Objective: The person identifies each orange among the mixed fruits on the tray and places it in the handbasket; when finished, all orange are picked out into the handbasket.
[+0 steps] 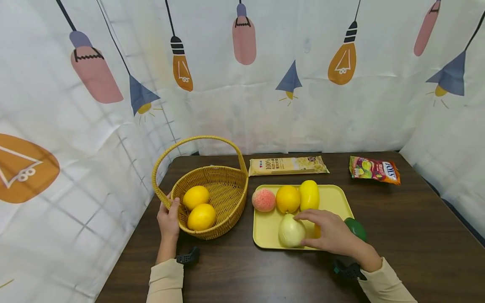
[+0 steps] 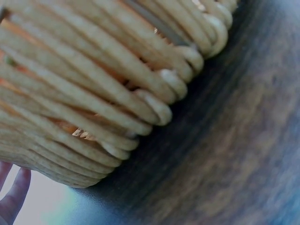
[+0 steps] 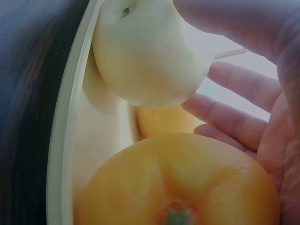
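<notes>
- While my left hand [image 1: 169,219] is gripping the wicker basket [image 1: 232,195], my right hand [image 1: 330,231] is pinching the pale fruit [image 1: 291,232].
- I am seeing that fruit by the near edge of the yellow tray [image 1: 338,203].
- Two lemons [image 1: 202,217] are lying in the basket; a peach [image 1: 263,200], orange [image 1: 288,199] and mango [image 1: 309,195] are lining the tray's far side.

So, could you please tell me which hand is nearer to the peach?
The right hand, pinching the pale fruit to the lower right of the peach. The left hand is farther off, left of the peach, gripping the basket.
</notes>
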Available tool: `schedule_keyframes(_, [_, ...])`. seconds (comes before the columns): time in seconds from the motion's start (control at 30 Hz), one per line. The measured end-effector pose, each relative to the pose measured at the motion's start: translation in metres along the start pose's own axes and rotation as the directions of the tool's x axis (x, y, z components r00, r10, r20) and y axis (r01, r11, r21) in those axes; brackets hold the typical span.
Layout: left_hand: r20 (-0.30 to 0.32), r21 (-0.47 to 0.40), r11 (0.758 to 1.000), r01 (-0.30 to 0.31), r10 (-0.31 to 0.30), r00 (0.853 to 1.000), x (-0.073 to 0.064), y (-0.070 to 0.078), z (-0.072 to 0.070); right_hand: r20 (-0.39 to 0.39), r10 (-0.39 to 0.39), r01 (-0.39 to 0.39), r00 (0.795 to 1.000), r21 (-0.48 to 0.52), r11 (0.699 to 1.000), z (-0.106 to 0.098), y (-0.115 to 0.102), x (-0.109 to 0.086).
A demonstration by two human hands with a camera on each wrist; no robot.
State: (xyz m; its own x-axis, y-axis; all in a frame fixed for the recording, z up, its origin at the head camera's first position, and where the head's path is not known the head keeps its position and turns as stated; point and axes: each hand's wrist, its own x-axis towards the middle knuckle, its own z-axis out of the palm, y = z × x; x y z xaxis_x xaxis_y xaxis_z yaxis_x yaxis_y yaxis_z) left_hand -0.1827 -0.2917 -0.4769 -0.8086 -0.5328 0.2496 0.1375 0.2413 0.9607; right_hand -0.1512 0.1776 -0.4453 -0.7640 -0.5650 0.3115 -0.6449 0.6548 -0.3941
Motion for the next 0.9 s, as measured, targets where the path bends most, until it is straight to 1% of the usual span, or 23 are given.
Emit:
schedule_keyframes(0.07, [0.0,-0.002,1.0,-0.002,0.002,1.0,0.0,0.001,0.0,0.005,0.0,0.0,1.0,-0.01,1.0,0.0,0.0,0.001])
schedule_keyframes(0.13, [-0.001,-0.007,1.0,-0.002,0.002,1.0,-0.001,0.001,0.0,0.005,-0.003,0.003,1.0,0.002,1.0,-0.001,0.001,0.001])
schedule_keyframes(0.23, [0.003,-0.017,1.0,0.0,0.0,1.0,-0.001,0.001,0.0,-0.011,-0.003,0.004,1.0,0.067,0.998,-0.003,0.004,0.001])
schedule_keyframes(0.37, [0.005,-0.025,1.0,-0.005,0.005,1.0,-0.001,0.0,0.0,-0.036,-0.007,0.013,0.999,0.157,0.987,-0.004,0.007,-0.001])
schedule_keyframes(0.43, [0.004,-0.024,1.0,-0.007,0.007,1.0,0.0,-0.001,0.0,-0.047,-0.017,0.025,0.999,0.168,0.986,-0.005,0.008,-0.001])
schedule_keyframes(0.53, [0.001,-0.017,1.0,-0.008,0.008,1.0,0.001,-0.001,0.0,-0.06,-0.022,0.03,0.998,0.15,0.988,-0.006,0.01,-0.002])
schedule_keyframes(0.67, [0.002,-0.014,1.0,-0.004,0.004,1.0,0.001,-0.001,0.0,-0.055,0.001,0.008,0.999,0.151,0.988,-0.008,0.015,-0.005])
schedule_keyframes(0.9, [0.006,-0.024,1.0,-0.002,0.002,1.0,0.002,-0.002,0.0,-0.028,0.031,-0.025,0.999,0.208,0.978,-0.01,0.025,-0.011])
